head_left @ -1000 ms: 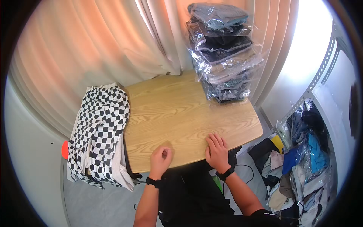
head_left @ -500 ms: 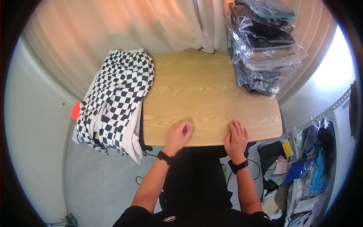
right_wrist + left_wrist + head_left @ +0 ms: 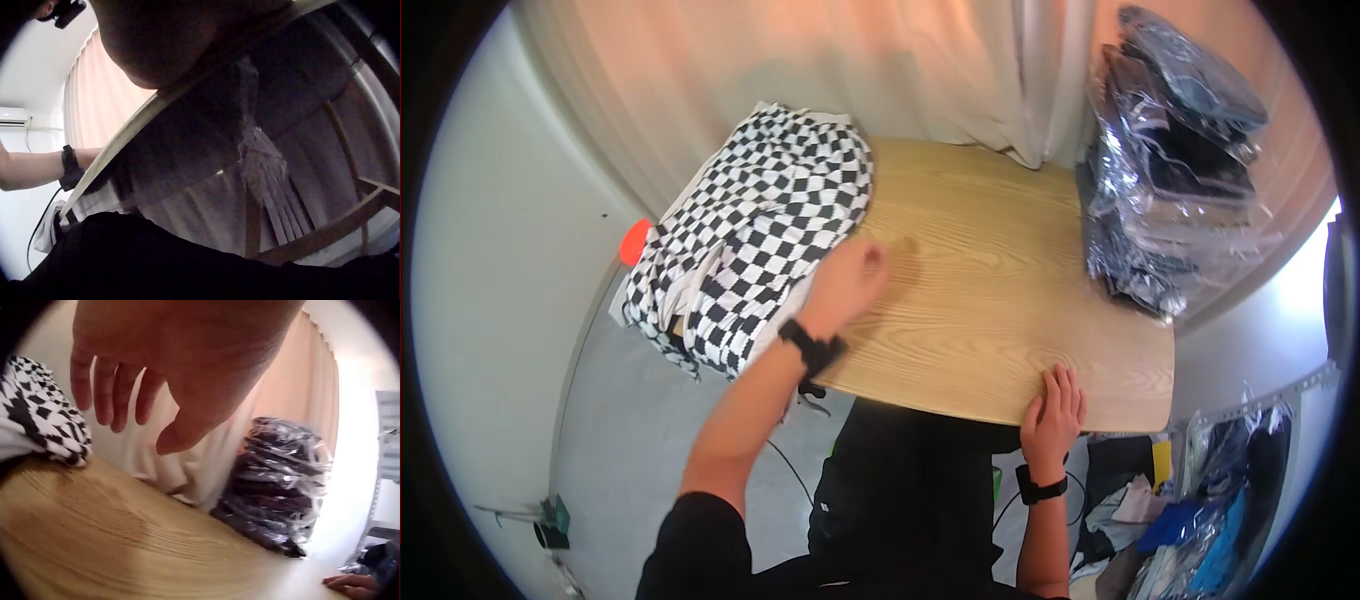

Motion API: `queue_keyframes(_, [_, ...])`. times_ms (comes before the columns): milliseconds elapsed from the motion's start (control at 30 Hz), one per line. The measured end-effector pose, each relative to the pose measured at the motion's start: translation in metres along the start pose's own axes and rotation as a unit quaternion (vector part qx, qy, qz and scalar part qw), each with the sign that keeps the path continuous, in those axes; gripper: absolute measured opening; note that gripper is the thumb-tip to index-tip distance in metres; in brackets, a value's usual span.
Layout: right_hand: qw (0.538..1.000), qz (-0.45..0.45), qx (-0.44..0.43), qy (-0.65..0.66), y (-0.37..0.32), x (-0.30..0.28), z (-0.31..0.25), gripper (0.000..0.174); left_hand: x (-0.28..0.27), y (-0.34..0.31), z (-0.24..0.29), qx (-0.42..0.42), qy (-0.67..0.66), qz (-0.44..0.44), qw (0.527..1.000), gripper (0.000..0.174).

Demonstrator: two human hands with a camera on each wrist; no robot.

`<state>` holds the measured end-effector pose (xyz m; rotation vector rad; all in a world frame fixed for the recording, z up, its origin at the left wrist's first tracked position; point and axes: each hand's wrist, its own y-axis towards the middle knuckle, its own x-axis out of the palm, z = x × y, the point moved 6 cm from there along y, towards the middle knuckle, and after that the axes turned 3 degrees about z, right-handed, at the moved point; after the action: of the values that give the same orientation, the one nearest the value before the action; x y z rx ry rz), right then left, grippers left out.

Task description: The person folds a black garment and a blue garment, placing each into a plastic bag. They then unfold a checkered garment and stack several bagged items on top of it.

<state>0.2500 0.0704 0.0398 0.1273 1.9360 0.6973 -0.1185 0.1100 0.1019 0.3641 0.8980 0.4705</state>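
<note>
My left hand (image 3: 847,283) is above the wooden table (image 3: 980,270), near the right edge of black-and-white checkered pants (image 3: 770,215) lying on the table's left side. In the left wrist view the fingers (image 3: 119,394) hang down, loosely bent, with nothing in them. My right hand (image 3: 1055,412) rests on the table's front edge, its fingers together and fairly straight. The right wrist view shows mostly the underside of the table and part of that hand (image 3: 156,44). Pale cloth lies under the checkered pants at their near end.
A tall stack of clothes in clear plastic bags (image 3: 1170,170) stands at the table's back right. A red-orange object (image 3: 635,243) sticks out beyond the pants at left. Loose and bagged clothes (image 3: 1140,510) lie on the lower right. A curtain (image 3: 960,70) hangs behind the table.
My left hand has lifted from the table's front edge and moved forward and left toward the checkered pants. The right hand stays at the edge. The head view has turned left.
</note>
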Motion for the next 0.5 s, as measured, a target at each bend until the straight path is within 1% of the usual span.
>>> queue_keyframes(33, [1.0, -0.006, 0.004, -0.002, 0.0, 0.0, 0.0, 0.038, -0.006, 0.017, -0.023, 0.026, 0.068, 0.003, 0.997, 0.031])
queue_keyframes(67, [1.0, -0.01, 0.007, -0.003, 0.0, 0.0, 0.0, 0.039, -0.014, 0.031, -0.038, 0.015, 0.137, 0.009, 0.99, 0.042])
queue_keyframes(100, [1.0, -0.011, 0.009, -0.004, 0.002, 0.001, 0.001, 0.039, -0.02, 0.042, -0.047, -0.033, 0.202, -0.011, 0.979, 0.049])
queue_keyframes(167, [1.0, -0.014, 0.005, -0.006, 0.002, 0.003, 0.003, 0.039, -0.016, 0.054, -0.075, -0.055, 0.245, -0.021, 0.968, 0.053])
queue_keyframes(200, [1.0, -0.015, 0.006, -0.007, 0.002, 0.003, 0.002, 0.038, -0.008, 0.057, -0.094, -0.074, 0.239, -0.045, 0.967, 0.055])
queue_keyframes(233, [1.0, -0.016, 0.009, -0.011, 0.002, 0.003, 0.002, 0.038, 0.003, 0.056, -0.116, -0.073, 0.208, -0.058, 0.974, 0.048])
queue_keyframes(300, [1.0, -0.015, 0.005, -0.011, 0.002, 0.004, 0.004, 0.038, 0.005, 0.066, -0.128, -0.107, 0.227, -0.033, 0.967, 0.035])
queue_keyframes(367, [1.0, -0.014, 0.004, -0.012, 0.001, 0.002, 0.005, 0.038, 0.008, 0.074, -0.132, -0.103, 0.218, 0.007, 0.971, 0.023])
queue_keyframes(400, [1.0, -0.015, 0.003, -0.005, 0.001, 0.002, 0.006, 0.039, 0.003, 0.078, -0.114, -0.097, 0.218, 0.07, 0.969, 0.021])
queue_keyframes(433, [1.0, -0.011, 0.002, -0.007, 0.001, 0.001, 0.009, 0.038, 0.002, 0.079, -0.1, -0.128, 0.18, 0.082, 0.972, 0.021])
queue_keyframes(500, [1.0, -0.007, 0.005, -0.003, 0.0, 0.002, 0.008, 0.038, 0.005, 0.078, -0.074, -0.092, 0.122, 0.14, 0.978, 0.024])
